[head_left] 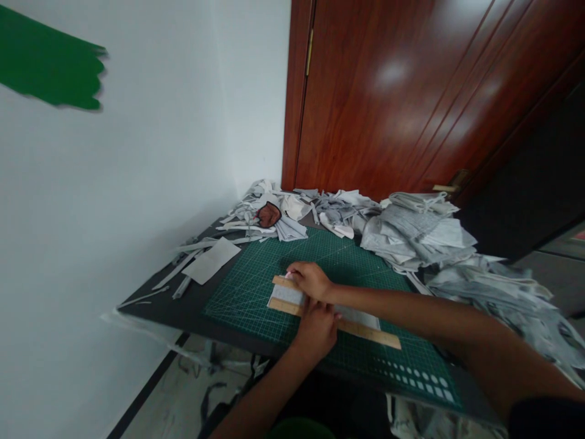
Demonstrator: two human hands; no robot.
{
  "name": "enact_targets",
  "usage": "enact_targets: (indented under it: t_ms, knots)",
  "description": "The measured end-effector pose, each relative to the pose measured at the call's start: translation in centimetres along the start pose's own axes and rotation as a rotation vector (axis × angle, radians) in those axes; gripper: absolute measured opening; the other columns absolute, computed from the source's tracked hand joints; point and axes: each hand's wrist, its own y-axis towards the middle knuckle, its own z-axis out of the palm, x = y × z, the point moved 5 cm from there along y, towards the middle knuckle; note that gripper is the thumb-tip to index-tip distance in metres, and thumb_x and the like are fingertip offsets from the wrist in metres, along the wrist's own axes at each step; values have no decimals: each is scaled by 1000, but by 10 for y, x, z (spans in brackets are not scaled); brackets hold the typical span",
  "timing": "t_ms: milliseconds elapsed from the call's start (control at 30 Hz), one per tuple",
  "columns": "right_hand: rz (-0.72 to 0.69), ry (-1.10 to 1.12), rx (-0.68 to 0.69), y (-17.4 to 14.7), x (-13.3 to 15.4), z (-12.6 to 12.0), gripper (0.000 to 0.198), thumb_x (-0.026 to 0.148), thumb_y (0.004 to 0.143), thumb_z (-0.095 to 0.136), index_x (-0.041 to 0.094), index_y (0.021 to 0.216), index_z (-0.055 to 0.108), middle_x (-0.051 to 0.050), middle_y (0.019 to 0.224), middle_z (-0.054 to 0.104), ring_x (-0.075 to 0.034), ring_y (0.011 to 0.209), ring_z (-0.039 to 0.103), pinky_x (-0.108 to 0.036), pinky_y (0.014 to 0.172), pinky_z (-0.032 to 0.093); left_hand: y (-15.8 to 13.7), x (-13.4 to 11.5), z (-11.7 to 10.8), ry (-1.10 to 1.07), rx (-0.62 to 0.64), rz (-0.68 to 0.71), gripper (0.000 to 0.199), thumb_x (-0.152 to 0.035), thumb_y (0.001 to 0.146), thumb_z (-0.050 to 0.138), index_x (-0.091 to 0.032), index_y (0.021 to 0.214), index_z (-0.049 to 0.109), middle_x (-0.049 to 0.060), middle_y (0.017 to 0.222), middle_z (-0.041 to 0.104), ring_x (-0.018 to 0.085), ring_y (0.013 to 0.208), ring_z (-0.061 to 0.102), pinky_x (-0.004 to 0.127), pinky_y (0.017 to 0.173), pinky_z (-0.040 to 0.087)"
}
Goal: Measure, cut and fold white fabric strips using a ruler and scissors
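Note:
A piece of grey-white cloth (289, 295) lies flat on a green cutting mat (256, 286). Along its near edge runs a long wooden ruler (375, 335), with my left hand (319, 328) closed over its middle and pressing it down. A second wooden strip (282, 281) lies across the far side of the cloth, partly under my right hand (311, 280). The fingers of that hand are curled at the strip, with a small pinkish bit at their tips that I cannot make out. My forearms and hands hide the middle of the cloth.
Piled cloth scraps (342, 207) line the back of the table, and taller stacks of grey cloth (411, 231) stand at the right. A pale rectangular piece (212, 260) and thin strips lie left. A white wall and a wooden door (365, 91) bound the table.

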Motion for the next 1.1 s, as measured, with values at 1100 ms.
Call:
enact_targets:
  t_ms: [1100]
  knots:
    - [-258,-243,149,19,5,23,18,10,97,61,17,106,75,-8,100,77,-21,94,69,-32,87,41,3,1,1,43,66,-29,37,-27,102,53,-9,132,64,17,138,63,36,136,52,54,121,37]
